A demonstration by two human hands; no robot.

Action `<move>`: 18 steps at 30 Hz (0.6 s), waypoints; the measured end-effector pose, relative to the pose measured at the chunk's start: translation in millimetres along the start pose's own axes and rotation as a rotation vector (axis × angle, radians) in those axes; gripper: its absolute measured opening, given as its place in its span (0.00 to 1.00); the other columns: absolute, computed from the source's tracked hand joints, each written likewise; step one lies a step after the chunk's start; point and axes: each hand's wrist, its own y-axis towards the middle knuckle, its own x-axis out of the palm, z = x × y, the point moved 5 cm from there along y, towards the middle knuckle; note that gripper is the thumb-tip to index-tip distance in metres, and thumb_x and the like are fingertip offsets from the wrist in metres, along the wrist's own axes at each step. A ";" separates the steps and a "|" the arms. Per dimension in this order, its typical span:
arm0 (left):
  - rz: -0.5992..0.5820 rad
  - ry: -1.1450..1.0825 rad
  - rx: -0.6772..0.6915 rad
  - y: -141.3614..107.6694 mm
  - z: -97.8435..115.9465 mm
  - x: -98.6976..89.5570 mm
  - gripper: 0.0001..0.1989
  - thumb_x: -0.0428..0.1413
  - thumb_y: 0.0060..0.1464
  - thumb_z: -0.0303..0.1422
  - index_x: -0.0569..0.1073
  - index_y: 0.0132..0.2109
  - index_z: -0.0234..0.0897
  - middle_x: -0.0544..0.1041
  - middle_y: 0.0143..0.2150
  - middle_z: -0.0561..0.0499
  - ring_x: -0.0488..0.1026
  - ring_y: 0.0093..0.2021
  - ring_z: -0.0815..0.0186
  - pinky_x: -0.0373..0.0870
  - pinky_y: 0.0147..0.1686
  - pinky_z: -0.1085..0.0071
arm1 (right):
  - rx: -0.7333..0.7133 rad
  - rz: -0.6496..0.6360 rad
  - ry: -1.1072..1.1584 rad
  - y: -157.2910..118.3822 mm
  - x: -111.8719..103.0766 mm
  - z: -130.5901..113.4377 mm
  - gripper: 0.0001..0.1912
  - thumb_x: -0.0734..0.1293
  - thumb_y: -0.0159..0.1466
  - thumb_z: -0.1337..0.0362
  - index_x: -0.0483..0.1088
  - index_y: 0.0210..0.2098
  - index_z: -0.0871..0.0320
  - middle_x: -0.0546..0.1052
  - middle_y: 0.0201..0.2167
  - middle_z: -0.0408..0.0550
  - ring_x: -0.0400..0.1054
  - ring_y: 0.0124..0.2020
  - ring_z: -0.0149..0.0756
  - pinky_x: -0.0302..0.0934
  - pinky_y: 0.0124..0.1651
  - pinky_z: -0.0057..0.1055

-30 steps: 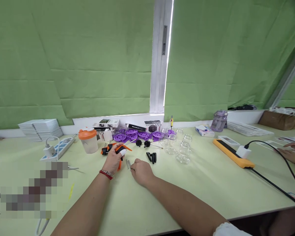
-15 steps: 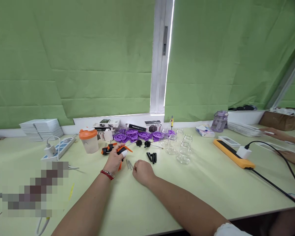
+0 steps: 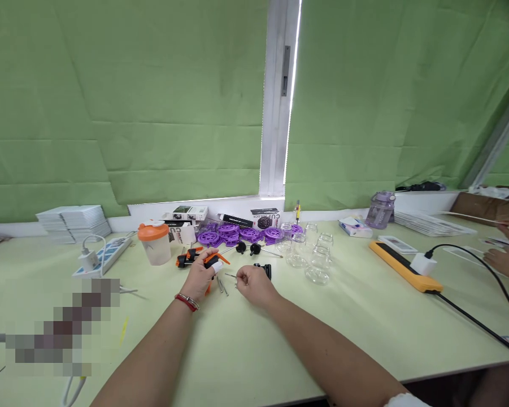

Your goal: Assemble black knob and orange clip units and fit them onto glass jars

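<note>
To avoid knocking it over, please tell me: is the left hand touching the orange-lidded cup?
Apart: the head view shows tabletop between the left hand and the orange-lidded cup.

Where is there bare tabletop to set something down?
The table is bare between the right forearm, glassware and yellow power strip, and between right forearm and left forearm. It's crowded beyond the left hand and right hand, with purple parts and boxes.

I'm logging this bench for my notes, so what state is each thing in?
Left hand: gripping orange-and-black part
Right hand: pinching thin metal rod
Metal rods: lying loose
Orange-lidded cup: upright, lid on
Glass jars: standing
Purple bottle: upright, lid on
Purple parts: piled together
Yellow power strip: white adapter attached
White power strip: white plug inserted
</note>
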 end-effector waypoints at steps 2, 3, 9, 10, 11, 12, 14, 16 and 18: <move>-0.017 0.001 0.000 -0.3 -0.1 2.2 0.26 0.61 0.39 0.36 0.70 0.49 0.36 0.71 0.43 0.47 0.67 0.31 0.70 0.64 0.31 0.73 | 0.013 0.004 0.171 0.9 -8.3 1.6 0.06 0.61 0.54 0.69 0.69 0.29 0.57 0.73 0.21 0.42 0.68 0.23 0.31 0.58 0.27 0.24; -0.026 0.002 0.001 -0.5 -0.2 3.5 0.26 0.61 0.39 0.36 0.70 0.49 0.36 0.71 0.45 0.47 0.68 0.33 0.69 0.64 0.32 0.72 | 0.022 0.009 0.252 1.4 -12.0 2.4 0.06 0.61 0.54 0.69 0.69 0.29 0.57 0.72 0.20 0.42 0.69 0.23 0.31 0.59 0.27 0.24; -0.158 0.068 0.042 -4.9 -0.9 15.9 0.23 0.60 0.42 0.34 0.70 0.48 0.37 0.72 0.44 0.47 0.69 0.39 0.65 0.65 0.39 0.70 | 0.022 0.161 0.519 4.3 -35.0 2.4 0.04 0.62 0.52 0.68 0.67 0.28 0.58 0.69 0.18 0.40 0.66 0.20 0.29 0.57 0.23 0.24; -0.196 0.077 0.052 -6.8 -0.3 19.1 0.23 0.60 0.43 0.34 0.70 0.49 0.37 0.72 0.43 0.48 0.69 0.40 0.65 0.65 0.39 0.70 | 0.025 0.181 0.554 4.7 -37.7 2.5 0.04 0.62 0.52 0.67 0.67 0.28 0.58 0.70 0.19 0.40 0.64 0.19 0.28 0.56 0.22 0.24; -0.234 0.081 0.059 -9.0 0.4 22.4 0.22 0.60 0.43 0.33 0.70 0.49 0.38 0.72 0.43 0.48 0.69 0.40 0.65 0.65 0.39 0.71 | 0.032 0.194 0.588 5.2 -39.8 2.8 0.04 0.62 0.52 0.67 0.68 0.28 0.58 0.70 0.20 0.40 0.63 0.18 0.27 0.55 0.22 0.24; -0.273 0.080 0.060 -11.5 1.2 25.8 0.22 0.59 0.44 0.33 0.70 0.49 0.38 0.72 0.42 0.49 0.69 0.39 0.66 0.65 0.38 0.71 | 0.040 0.202 0.615 5.6 -41.1 3.4 0.05 0.62 0.52 0.66 0.68 0.29 0.58 0.71 0.21 0.41 0.62 0.18 0.26 0.54 0.21 0.23; -0.354 0.068 0.051 -16.7 2.9 33.0 0.23 0.59 0.45 0.32 0.70 0.50 0.38 0.72 0.40 0.50 0.69 0.35 0.68 0.65 0.34 0.73 | 0.055 0.200 0.641 6.2 -41.7 4.7 0.06 0.62 0.52 0.66 0.69 0.29 0.59 0.72 0.23 0.42 0.59 0.18 0.25 0.51 0.20 0.23; -0.418 0.059 0.024 -21.0 3.7 39.3 0.24 0.59 0.45 0.33 0.69 0.51 0.38 0.71 0.40 0.50 0.67 0.31 0.70 0.65 0.29 0.74 | 0.059 0.180 0.628 6.7 -40.3 5.6 0.06 0.62 0.51 0.66 0.69 0.29 0.59 0.71 0.22 0.41 0.57 0.17 0.24 0.49 0.20 0.22; -0.454 0.056 -0.007 -23.6 3.4 43.5 0.25 0.60 0.44 0.33 0.68 0.52 0.38 0.71 0.39 0.51 0.65 0.28 0.72 0.63 0.25 0.76 | 0.058 0.161 0.601 7.0 -38.6 6.4 0.06 0.62 0.50 0.67 0.70 0.28 0.60 0.70 0.20 0.41 0.56 0.18 0.24 0.48 0.20 0.23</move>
